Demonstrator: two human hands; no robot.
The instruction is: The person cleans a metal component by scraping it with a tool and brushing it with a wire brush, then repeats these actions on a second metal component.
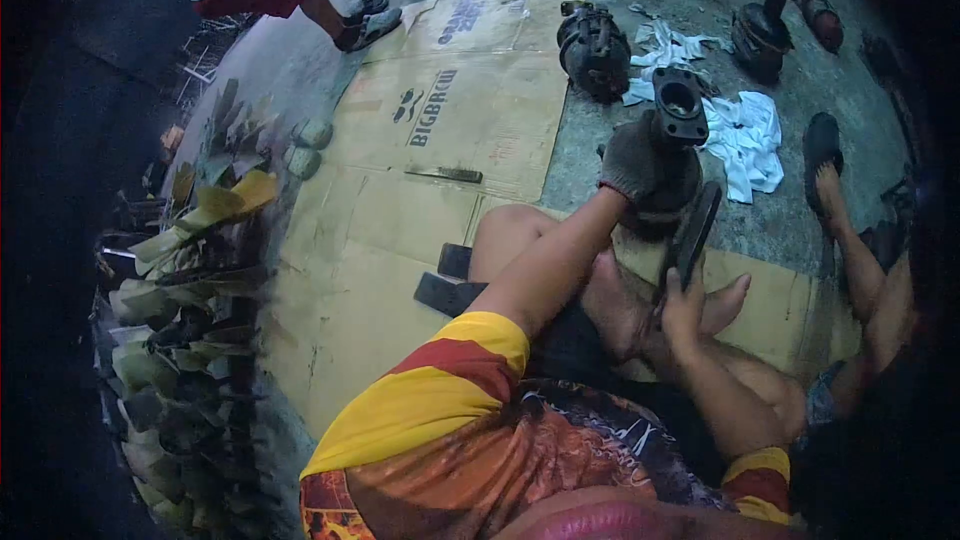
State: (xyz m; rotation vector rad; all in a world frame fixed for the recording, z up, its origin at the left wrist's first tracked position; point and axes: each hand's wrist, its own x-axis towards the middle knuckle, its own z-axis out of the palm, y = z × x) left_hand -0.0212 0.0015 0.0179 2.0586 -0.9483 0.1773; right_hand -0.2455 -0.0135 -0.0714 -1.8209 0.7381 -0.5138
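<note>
My left hand (640, 158), in a dark grey knitted glove, is closed around the neck of a dark metal part (668, 190) with a square flange (680, 105) and a round hole on top. The part stands in front of my crossed legs. My bare right hand (682, 312) grips the lower end of a long dark flat tool (693, 235), whose upper end is beside the metal part, on its right. Whether the tool touches the part I cannot tell.
Cardboard (400, 210) lies under my legs, with a brush-like strip (443, 174) on it. Several dark metal parts (594, 52) and white rags (745, 145) lie ahead. Stacked metal pieces (170, 340) line the left. One person squats at upper left; another's legs (865, 265) are at right.
</note>
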